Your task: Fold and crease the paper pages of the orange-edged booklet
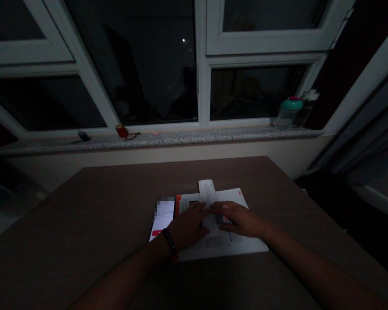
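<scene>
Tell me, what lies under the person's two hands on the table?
The left hand and right hand rest on an open printed book and a narrow paper strip; the print beneath the palms is covered.

My left hand (188, 227) lies flat, palm down, fingers spread, a dark band (170, 241) round my wrist; my right hand (241, 219) lies flat too, fingertips almost meeting the left's.

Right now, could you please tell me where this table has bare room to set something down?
Bare tabletop lies left of the phone, right of the papers, and behind them. It is crowded around the left hand and right hand.
</scene>
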{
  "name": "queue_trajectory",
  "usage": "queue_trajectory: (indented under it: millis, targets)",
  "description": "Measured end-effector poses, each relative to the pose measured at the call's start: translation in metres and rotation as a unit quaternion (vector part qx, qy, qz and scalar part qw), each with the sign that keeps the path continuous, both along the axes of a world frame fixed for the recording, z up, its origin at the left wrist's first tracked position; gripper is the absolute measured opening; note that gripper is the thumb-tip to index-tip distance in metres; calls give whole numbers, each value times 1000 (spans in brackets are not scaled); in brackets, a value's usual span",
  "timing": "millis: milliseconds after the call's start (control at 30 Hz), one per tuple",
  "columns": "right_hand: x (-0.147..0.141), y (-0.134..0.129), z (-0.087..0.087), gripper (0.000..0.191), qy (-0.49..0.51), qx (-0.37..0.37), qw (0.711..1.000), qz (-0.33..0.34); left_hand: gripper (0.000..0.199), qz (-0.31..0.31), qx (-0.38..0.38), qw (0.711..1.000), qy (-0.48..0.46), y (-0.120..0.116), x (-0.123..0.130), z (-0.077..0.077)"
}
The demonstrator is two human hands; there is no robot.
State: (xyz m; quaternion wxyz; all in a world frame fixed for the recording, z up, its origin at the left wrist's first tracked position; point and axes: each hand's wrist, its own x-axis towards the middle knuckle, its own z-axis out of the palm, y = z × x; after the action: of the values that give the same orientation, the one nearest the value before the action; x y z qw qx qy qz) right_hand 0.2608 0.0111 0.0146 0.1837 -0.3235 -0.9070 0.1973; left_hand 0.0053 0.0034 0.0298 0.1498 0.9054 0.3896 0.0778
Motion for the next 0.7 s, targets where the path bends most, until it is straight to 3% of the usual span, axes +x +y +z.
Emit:
queue_trajectory:
  millis: [533,700]
  targets:
    - [-9,-3,1,53,4,36,999,-3,58,-2,6,1000,6,2,0,-2]
    - [-8,3,-5,45,23,70,996,-57,58,8,-3,1000,26,0,3,4]
